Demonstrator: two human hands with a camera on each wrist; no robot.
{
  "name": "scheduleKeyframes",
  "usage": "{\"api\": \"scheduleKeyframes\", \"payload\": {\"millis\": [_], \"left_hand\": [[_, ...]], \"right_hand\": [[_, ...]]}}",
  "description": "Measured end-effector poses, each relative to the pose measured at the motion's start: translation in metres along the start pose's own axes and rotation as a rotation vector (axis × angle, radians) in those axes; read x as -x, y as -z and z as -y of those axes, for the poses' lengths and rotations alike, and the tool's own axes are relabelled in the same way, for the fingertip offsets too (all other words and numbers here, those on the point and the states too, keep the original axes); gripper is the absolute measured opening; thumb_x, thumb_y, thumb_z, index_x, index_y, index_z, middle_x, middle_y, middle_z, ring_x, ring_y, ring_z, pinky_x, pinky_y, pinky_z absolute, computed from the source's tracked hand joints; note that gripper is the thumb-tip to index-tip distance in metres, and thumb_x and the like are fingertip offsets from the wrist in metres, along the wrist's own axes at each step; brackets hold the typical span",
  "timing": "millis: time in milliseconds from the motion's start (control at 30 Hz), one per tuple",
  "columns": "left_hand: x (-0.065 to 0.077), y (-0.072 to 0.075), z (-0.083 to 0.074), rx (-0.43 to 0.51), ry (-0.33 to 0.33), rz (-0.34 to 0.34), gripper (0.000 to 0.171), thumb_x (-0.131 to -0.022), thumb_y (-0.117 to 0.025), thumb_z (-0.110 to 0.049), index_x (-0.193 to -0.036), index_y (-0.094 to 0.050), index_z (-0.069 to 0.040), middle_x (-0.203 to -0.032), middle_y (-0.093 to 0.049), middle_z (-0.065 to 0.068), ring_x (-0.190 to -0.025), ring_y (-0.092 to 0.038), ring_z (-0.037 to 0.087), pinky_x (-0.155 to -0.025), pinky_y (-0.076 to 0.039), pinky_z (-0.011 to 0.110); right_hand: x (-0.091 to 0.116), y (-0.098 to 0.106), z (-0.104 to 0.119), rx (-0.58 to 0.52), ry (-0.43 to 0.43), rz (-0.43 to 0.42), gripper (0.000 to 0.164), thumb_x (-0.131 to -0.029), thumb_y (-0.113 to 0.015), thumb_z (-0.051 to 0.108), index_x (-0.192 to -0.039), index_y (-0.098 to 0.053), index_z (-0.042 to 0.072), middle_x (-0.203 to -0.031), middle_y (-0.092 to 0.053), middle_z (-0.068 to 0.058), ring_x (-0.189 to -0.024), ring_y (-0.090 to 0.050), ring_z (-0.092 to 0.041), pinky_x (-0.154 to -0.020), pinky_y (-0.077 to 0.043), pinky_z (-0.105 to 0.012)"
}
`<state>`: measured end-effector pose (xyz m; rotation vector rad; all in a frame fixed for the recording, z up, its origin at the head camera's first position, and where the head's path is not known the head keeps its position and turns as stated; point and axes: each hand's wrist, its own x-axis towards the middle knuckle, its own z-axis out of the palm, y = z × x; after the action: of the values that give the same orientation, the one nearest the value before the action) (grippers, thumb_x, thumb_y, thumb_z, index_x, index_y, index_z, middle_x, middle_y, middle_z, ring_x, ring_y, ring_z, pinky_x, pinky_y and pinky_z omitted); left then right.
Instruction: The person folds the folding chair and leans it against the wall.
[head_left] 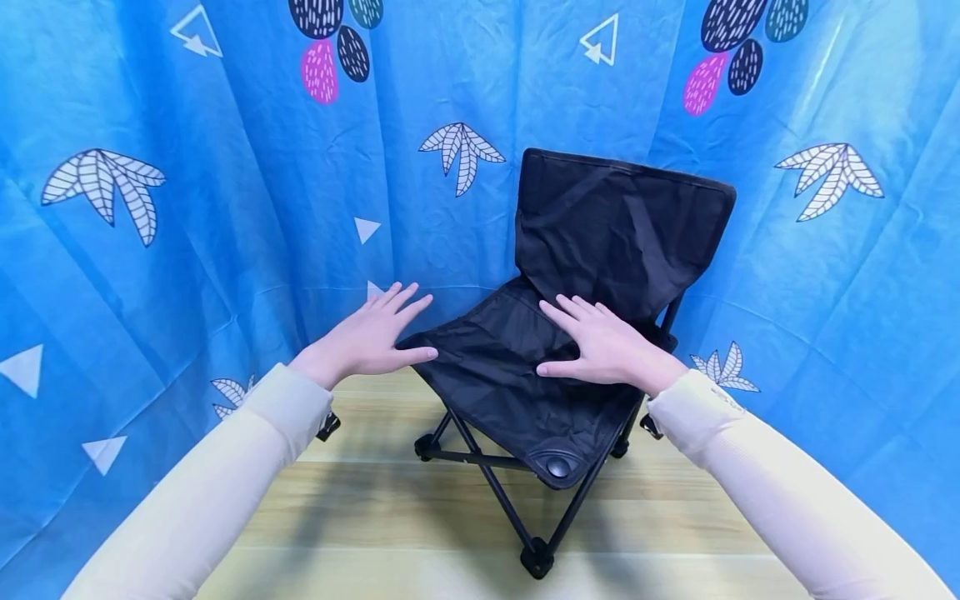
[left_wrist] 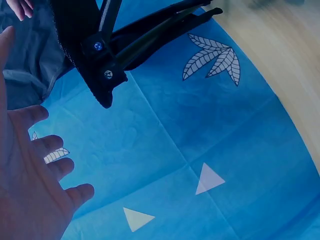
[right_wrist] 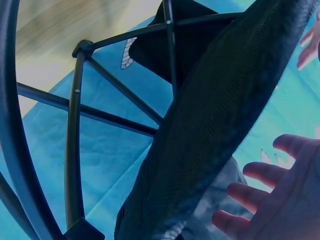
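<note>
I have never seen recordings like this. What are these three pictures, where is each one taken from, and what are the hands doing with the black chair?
No machine here: a person wears three cameras. The big picture comes from the head; the other two from the wrists, looking past each palm. A small black folding fabric chair stands on a light wooden floor, before a blue patterned curtain. The left hand hovers flat at the seat's left edge, thumb at the fabric. The right hand lies flat over the seat; whether it presses is unclear. Neither hand grips anything.
</note>
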<state>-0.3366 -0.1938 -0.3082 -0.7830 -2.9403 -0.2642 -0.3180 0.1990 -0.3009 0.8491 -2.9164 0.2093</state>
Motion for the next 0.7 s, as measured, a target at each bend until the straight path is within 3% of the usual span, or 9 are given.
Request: {"api": "scheduleKeyframes", "payload": {"millis": [700], "left_hand": [[0.008,-0.006,0.004,0.055,-0.031,-0.045,0.095,-0.102,-0.059,-0.071,-0.174,-0.027,-0.020,-0.183,-0.017,0.012,-0.170,-0.008,0.041,-0.135,-0.013,0.066]], "right_hand": [[0.013,0.003,0.005,-0.053,0.031,-0.052,0.101,-0.095,-0.074,0.066,-0.173,-0.031,0.019,-0.180,-0.026,-0.017,-0.166,-0.027,-0.040,-0.135,-0.020,-0.062]]}}
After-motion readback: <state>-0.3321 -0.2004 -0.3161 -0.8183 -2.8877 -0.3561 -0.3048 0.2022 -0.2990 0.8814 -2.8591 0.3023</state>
